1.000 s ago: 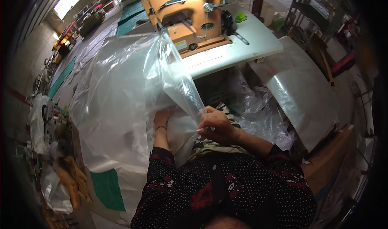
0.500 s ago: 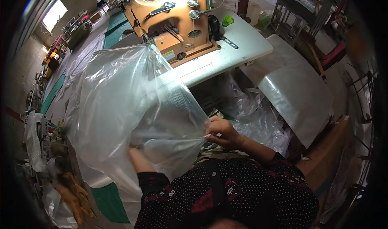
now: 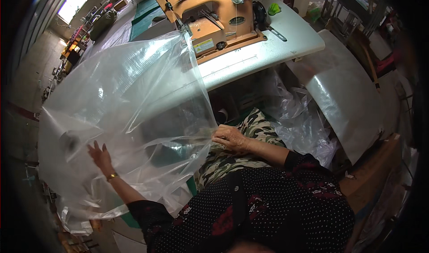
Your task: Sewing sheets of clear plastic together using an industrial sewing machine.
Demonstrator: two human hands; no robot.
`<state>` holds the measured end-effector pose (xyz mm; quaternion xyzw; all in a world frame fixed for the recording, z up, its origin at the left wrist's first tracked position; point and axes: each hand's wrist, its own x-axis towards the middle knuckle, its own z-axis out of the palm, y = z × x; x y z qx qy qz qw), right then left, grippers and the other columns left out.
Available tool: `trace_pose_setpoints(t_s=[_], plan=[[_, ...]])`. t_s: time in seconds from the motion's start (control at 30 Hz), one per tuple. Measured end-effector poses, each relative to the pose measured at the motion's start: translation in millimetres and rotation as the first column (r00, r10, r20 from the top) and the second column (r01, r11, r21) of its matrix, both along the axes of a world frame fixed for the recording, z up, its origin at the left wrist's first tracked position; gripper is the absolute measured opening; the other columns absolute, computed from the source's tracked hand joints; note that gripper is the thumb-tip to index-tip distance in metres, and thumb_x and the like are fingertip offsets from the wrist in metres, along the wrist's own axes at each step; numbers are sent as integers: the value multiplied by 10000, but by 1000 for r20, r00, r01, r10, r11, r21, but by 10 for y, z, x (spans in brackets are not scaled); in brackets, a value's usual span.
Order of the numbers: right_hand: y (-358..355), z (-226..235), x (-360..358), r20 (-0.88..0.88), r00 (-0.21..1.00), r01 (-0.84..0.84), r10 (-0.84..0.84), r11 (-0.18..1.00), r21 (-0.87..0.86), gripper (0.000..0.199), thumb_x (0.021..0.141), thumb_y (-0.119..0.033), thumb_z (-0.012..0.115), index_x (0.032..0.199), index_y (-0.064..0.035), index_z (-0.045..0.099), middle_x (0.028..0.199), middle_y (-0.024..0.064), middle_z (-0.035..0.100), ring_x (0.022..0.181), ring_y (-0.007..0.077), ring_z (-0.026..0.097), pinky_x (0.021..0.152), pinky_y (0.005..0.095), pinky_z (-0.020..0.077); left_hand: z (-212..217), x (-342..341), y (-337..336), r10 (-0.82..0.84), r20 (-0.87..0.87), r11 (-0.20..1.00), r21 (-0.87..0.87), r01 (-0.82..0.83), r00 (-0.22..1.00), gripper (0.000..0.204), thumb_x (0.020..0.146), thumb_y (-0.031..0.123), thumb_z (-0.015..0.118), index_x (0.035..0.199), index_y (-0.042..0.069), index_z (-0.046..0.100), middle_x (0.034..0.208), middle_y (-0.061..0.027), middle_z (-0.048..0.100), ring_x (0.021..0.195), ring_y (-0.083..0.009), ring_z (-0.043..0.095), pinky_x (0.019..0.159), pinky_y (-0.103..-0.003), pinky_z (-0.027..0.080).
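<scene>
A large clear plastic sheet (image 3: 111,83) hangs from the needle area of an orange industrial sewing machine (image 3: 243,25) and spreads down over my lap and off to the left. My right hand (image 3: 231,139) is closed on the sheet's right edge, just above my camouflage-clad legs. Out to the left, my left hand (image 3: 101,158) has its fingers spread against or just over the sheet; whether it touches the plastic I cannot tell. Folds run across the sheet from the right hand's grip.
The machine stands on a white table (image 3: 290,34) with a green crumpled piece (image 3: 274,9) on top. Crumpled clear plastic (image 3: 304,119) lies below the table. Another translucent sheet (image 3: 342,105) hangs at the right, above a cardboard box (image 3: 371,172).
My left hand has moved out to the left from behind the plastic, and the sheet has spread and billowed leftward. My right hand still grips the edge, slightly lower. The view has shifted.
</scene>
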<state>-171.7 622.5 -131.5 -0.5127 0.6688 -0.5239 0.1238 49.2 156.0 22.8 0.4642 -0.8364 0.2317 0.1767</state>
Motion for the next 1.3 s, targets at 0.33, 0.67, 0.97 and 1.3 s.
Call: trace_pose_setpoints(t_s=[0.33,0.67,0.97,1.3], plan=[[106,458,26,63,943,-324,328,944,-69,307,939,-346,612,998,-69,732,958,117,671,961,301,621,850,405,481,302,-1378,1826,-823,-334,542,-218,812,460,344,903,118,658,1243,77,632,1341,-161,566,1215,-333,565,977,-419,480],[-352,1313,-914,-420,859,334,-293,942,24,248,896,-322,621,821,-87,601,729,120,657,742,319,664,693,486,475,561,-1816,944,-694,22,621,-487,614,720,474,903,95,651,1360,163,546,1469,-36,454,1397,-245,388,1143,-528,255],[-1287,1740,-1923,-683,405,571,-608,752,-330,100,826,-192,619,850,-103,579,743,72,635,760,252,652,702,399,444,1159,-1811,619,-800,123,414,-595,689,587,166,894,115,678,1057,79,684,920,-43,653,909,-206,637,912,-349,499],[-1390,1704,-2046,-749,303,613,-590,722,-321,72,776,-124,600,842,-102,584,737,70,660,728,237,666,683,394,466,2461,-1754,1876,-919,215,323,-66,944,330,108,891,139,676,946,47,664,803,-150,651,687,-335,629,575,-406,479]])
